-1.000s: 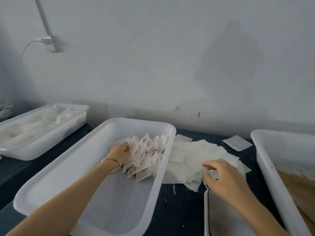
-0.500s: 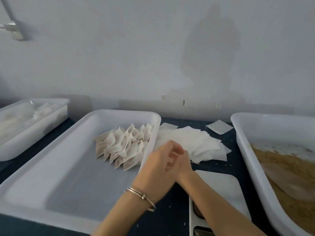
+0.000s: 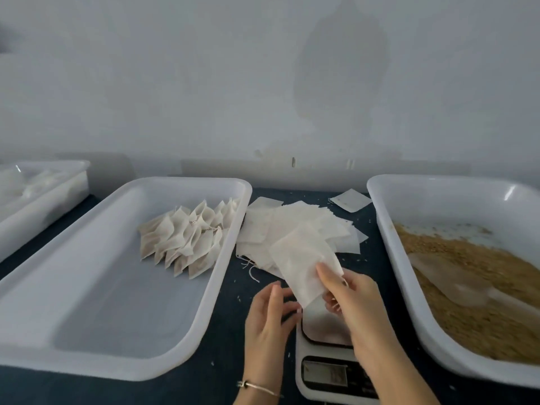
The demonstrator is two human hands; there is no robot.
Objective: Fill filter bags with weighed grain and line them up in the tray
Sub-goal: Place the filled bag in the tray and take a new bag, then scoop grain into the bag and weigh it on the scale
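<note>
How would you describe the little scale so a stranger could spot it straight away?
Find the two big white tubs: the tray with lined-up bags and the grain tub. Between them, at the near table edge below the hands, sits the scale. It alone has a shiny metal platform and a dark display panel.
</note>
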